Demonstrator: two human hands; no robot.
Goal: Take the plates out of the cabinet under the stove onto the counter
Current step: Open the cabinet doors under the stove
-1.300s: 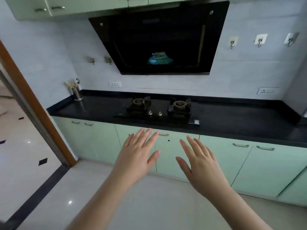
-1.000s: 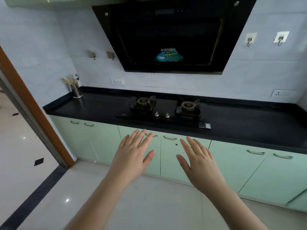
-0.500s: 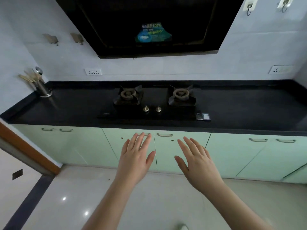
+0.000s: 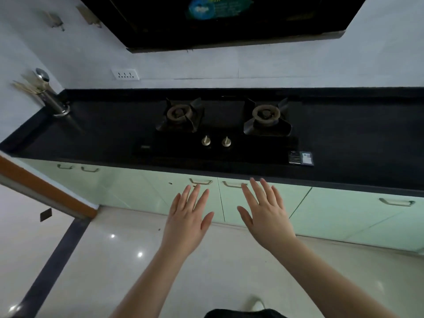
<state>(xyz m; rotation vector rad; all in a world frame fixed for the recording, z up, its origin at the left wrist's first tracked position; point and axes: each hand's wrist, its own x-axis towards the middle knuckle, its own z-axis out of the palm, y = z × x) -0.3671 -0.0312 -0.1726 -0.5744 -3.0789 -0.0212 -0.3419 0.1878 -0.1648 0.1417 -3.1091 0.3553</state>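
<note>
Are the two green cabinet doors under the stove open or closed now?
Closed: both pale green cabinet doors lie flush under the black counter; no plates visible.

I can read nothing for certain: the blue-green sticker [image 4: 215, 8] on the black glass range hood [image 4: 229, 21] carries blurred lettering, and below it the small dark label [image 4: 301, 158] on the black gas stove [image 4: 220, 131] is too small

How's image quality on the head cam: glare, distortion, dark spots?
Head view: strong wide-angle bowing, the counter edge curves and the range hood slants. Glare spots on the glossy floor. The black counter and stove swallow detail, and the hood's sticker text is too blurred to read. Left hand and right hand are evenly lit and fairly sharp.
</note>
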